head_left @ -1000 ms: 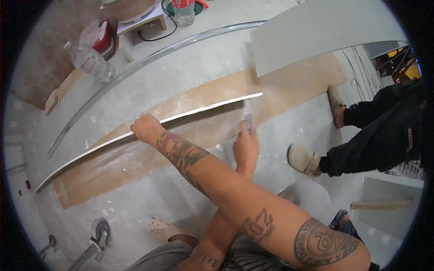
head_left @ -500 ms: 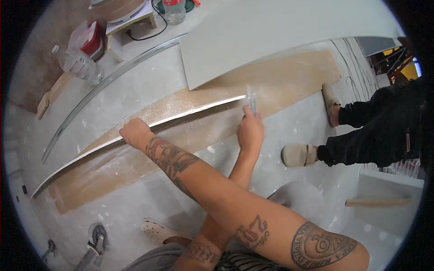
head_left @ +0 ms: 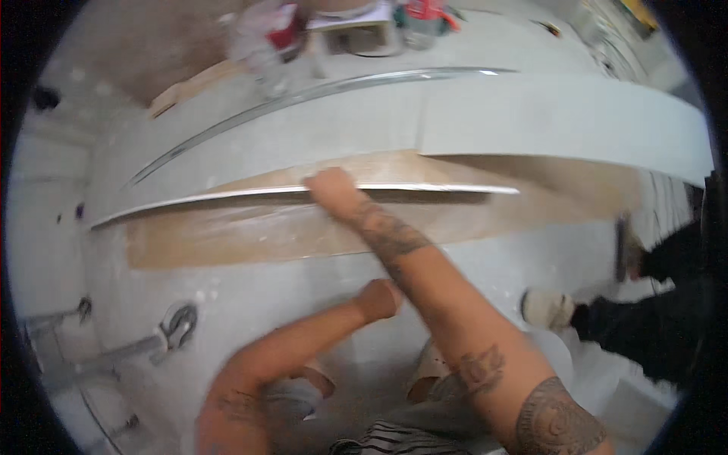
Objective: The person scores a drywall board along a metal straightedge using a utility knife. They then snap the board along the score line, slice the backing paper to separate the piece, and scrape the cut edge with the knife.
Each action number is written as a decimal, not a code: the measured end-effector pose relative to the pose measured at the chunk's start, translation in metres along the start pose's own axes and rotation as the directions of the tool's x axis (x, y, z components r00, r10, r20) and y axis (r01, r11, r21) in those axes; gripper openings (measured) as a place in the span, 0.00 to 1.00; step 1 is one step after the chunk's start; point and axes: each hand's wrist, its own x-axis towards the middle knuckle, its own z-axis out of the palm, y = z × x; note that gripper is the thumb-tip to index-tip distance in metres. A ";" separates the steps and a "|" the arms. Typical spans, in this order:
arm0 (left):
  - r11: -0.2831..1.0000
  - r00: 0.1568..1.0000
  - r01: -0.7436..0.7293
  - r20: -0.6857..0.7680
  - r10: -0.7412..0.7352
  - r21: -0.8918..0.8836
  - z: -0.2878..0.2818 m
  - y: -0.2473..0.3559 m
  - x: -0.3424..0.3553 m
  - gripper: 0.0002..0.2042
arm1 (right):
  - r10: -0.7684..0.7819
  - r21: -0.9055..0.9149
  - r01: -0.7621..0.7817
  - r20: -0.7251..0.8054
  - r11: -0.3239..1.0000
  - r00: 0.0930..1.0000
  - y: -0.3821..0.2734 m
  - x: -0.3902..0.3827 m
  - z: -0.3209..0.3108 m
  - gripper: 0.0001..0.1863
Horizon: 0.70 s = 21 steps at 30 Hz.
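My right hand [head_left: 334, 191] is closed round a long, thin white strip [head_left: 262, 191] near its middle. Lying beneath it is a long tan board [head_left: 189, 246] with whitish smears, and the strip casts a dark shadow on it. My left hand [head_left: 378, 299] is closed lower down, close to my right forearm and apart from the strip. What it holds, if anything, is hidden. A grey metal profile [head_left: 292, 97] lies beyond the board. At the right, a large white panel [head_left: 553, 114] overlaps the tan board.
Another person's dark-trousered legs [head_left: 644, 326] and light shoe [head_left: 547, 309] are at the right. Along the back are a blurred clear bottle [head_left: 265, 64], a red container [head_left: 282, 32], a small stand [head_left: 353, 23] and a red-labelled bottle [head_left: 422, 26]. Grey pipe-like fittings [head_left: 133, 349] are at lower left.
My view has turned. My left hand has left the strip's right end and come back toward me; the clear-looking tool it held is out of sight. My right hand still grips the strip.
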 end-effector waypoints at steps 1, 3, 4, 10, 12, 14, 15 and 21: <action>0.780 0.924 0.244 0.107 -0.368 0.576 -0.016 -0.026 -0.040 0.21 | -0.016 0.020 0.016 -0.012 1.000 1.000 -0.001 -0.005 -0.003 0.10; 0.715 0.844 0.317 0.160 -0.513 0.623 -0.055 -0.067 -0.137 0.16 | -0.014 0.040 0.012 0.073 0.999 0.997 -0.002 -0.020 -0.008 0.14; 0.693 0.836 0.369 0.103 -0.538 0.619 -0.076 -0.081 -0.178 0.15 | -0.020 -0.023 0.023 0.122 0.999 0.992 0.000 -0.027 -0.011 0.16; 0.602 0.503 0.797 -0.594 -0.628 0.038 -0.178 -0.152 -0.358 0.22 | 0.033 -0.036 -0.026 0.219 0.999 0.975 0.021 -0.070 -0.037 0.17; 0.655 0.201 0.651 -0.746 -0.635 -0.383 -0.184 -0.180 -0.385 0.18 | 0.073 -0.070 -0.056 0.267 0.996 0.961 0.036 -0.091 -0.054 0.18; 0.565 -0.002 0.678 -0.770 -0.638 -0.470 -0.188 -0.206 -0.401 0.16 | 0.110 -0.122 -0.077 0.299 0.990 0.948 0.051 -0.106 -0.065 0.18; 0.541 -0.070 0.682 -0.780 -0.622 -0.492 -0.191 -0.217 -0.400 0.17 | 0.070 -0.108 -0.042 0.266 0.993 0.961 0.059 -0.113 -0.069 0.18; 0.726 0.118 0.687 -0.991 -0.058 0.039 -0.245 -0.259 -0.370 0.26 | 0.200 -0.076 -0.185 0.339 0.980 0.919 0.095 -0.165 -0.075 0.22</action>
